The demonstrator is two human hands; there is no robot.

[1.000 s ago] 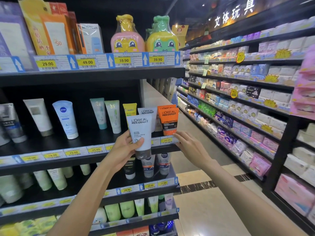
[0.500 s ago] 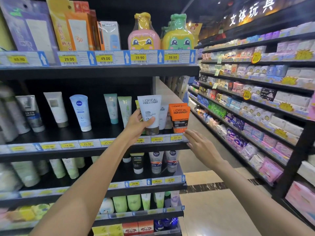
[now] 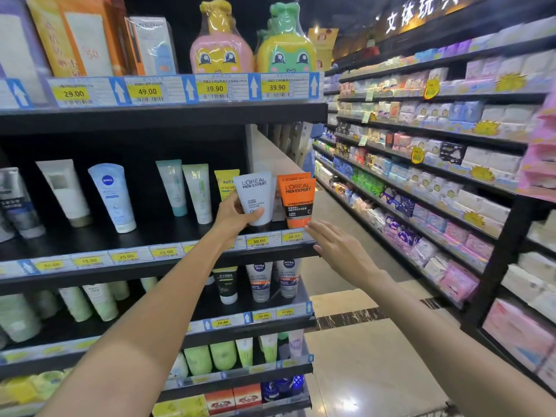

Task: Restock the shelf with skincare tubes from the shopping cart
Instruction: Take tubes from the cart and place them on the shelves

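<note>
1. The left hand's fingers (image 3: 224, 206) curl round the lower part of a white tube (image 3: 255, 197); the thumb lies across its front and the other fingers wrap behind it.
2. The left hand (image 3: 233, 216) holds the tube upright: its long axis runs up and down, the dark cap is at the bottom and the flat crimped end points up. The printed face, reading "L'OREAL MEN EXPERT", faces the camera.
3. The cap is at the front edge of the shelf (image 3: 90, 236), just above a yellow price tag (image 3: 258, 241). Whether the cap rests on the shelf cannot be told.
4. The right hand's fingers (image 3: 316, 230) are straight and together and hold nothing. The right hand (image 3: 343, 254) hangs palm down, just to the right of and below the white tube.
5. Its fingertips are at the shelf's front edge, right by the foot of an orange tube (image 3: 298, 203). Whether they touch the tube or the shelf cannot be told.
6. The orange tube stands upright, cap down, just to the right of the white tube, and carries the same brand name. A second orange tube shows behind it.
7. Just behind the left fingers stands a yellow tube (image 3: 224, 182). Farther left along the same shelf more tubes stand cap down, among them two pale green ones (image 3: 197, 191) and a blue-and-white one (image 3: 112, 197).
8. Below the hands, the next shelf down holds more grey tubes (image 3: 260, 279), also cap down.
</note>
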